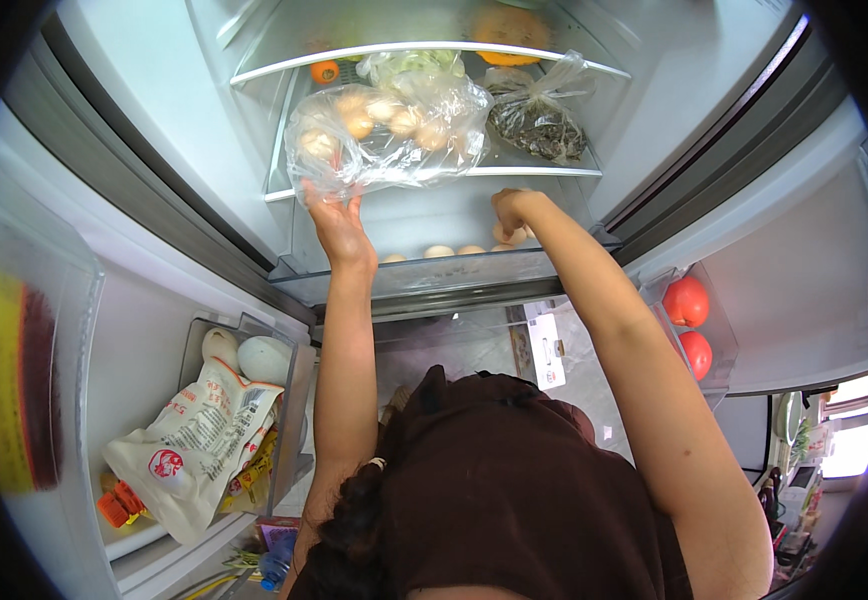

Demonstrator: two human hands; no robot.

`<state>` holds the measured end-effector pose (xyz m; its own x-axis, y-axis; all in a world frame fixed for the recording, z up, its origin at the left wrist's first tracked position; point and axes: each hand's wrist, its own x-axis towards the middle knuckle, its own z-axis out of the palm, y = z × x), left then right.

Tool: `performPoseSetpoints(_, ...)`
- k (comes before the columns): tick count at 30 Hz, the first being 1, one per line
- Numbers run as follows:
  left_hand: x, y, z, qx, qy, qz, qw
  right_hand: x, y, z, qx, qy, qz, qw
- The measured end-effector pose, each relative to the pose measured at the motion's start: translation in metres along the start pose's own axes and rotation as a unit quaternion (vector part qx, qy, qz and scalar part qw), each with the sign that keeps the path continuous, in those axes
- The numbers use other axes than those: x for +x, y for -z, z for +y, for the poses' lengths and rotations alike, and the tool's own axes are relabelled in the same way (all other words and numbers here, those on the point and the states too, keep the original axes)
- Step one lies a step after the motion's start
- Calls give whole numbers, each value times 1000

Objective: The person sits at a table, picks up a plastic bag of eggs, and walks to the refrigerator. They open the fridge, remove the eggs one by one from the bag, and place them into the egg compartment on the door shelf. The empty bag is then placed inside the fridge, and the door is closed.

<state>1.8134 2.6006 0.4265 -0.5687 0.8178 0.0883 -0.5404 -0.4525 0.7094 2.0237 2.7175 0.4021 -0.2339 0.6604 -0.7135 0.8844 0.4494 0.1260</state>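
A clear plastic bag of eggs [396, 139] sits at the front of the refrigerator shelf, bulging over its edge. My left hand [338, 221] grips the bag's lower left part from below, with some fingers hidden behind the plastic. Inside the open clear drawer [434, 271] beneath that shelf, several loose eggs [439, 251] lie along the front wall. At the drawer's right side, my right hand [518, 208] reaches down with its fingers curled on an egg [507, 234]. Whether that egg is off the drawer floor is hard to tell.
A knotted bag of dark food [539, 124] lies right of the egg bag; a carrot [324, 71] is behind. The left door bin holds a white printed pouch [186, 442] and a pale blue egg [264, 358]. Tomatoes [686, 301] sit in the right door bin.
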Motion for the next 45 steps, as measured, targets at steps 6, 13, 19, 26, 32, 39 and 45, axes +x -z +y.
performPoseSetpoints(6, 1, 2, 2, 21, 5, -26, 999, -3, 0, -4, -1, -20, 19, 1000)
performPoseSetpoints(13, 1, 0, 1, 22, 4, -10, 1000, 3, -7, 11, 25, -9, 58, 998)
performPoseSetpoints(19, -1, 0, 0, 23, 2, -6, 1000, -107, 8, -14, 115, 78, 197, 971)
performPoseSetpoints(26, 1, 9, 3, 45, 16, -56, 997, -198, 66, -84, 178, 336, 606, 699)
performPoseSetpoints(32, -2, -6, 3, 48, 3, -36, 998, -93, 100, -86, 118, 295, 563, 763)
performPoseSetpoints(39, -4, -2, 0, 175, 14, -115, 978, -64, 82, -56, 140, 140, 567, 799)
performPoseSetpoints(45, -2, 0, -4, 162, 5, -133, 978, -52, 78, -56, 185, 123, 564, 795)
